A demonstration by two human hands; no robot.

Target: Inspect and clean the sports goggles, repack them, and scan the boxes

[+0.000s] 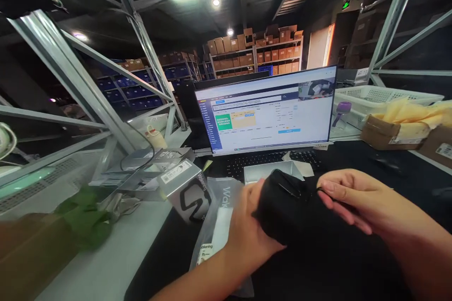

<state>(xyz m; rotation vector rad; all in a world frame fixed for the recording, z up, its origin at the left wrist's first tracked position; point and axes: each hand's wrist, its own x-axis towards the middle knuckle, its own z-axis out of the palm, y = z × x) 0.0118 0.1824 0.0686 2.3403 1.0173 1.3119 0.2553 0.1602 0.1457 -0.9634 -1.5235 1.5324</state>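
A black cloth pouch (282, 209) is held up over the dark desk mat by my left hand (247, 223), whose fingers wrap round its left side. My right hand (348, 193) pinches a thin black cord at the pouch's right edge. What the pouch contains, if anything, is hidden. Below my left hand lies a clear plastic bag (215, 197) with printed lettering. A grey printed box (187, 190) stands just left of that bag. Behind the pouch sits an open light-coloured box (261, 169).
A monitor (268, 113) and a black keyboard (236, 165) are at the back of the desk. Flat grey boxes (162, 157) pile up at left. At right are a white basket (377, 99) and a cardboard box (391, 134) with yellow material. A green-topped brown shape blurs at lower left.
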